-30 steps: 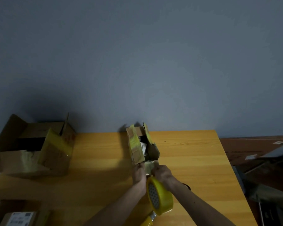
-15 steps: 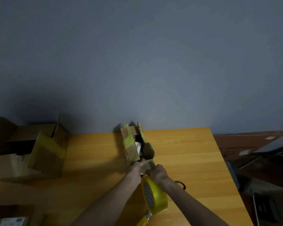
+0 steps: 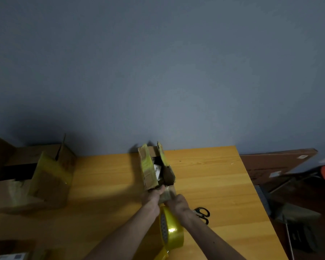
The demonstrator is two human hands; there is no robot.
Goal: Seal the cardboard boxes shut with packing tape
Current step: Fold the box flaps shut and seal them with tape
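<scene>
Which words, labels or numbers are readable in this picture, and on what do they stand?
No text can be read.
The white label inside the small open box: too blurred.
The white sticker on the bottom-left box: too blurred.
The pale tag on the brown board: too small.

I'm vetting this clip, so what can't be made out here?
All head view.
Inside the small cardboard box: raised flaps hide most.
Grips of left hand and right hand: fingertips behind knuckles.
Blades of the scissors: behind the right forearm.
How the yellow tape roll is held: forearms cover it.
The labelled box, bottom left: cut by the edge, print blurred.
</scene>
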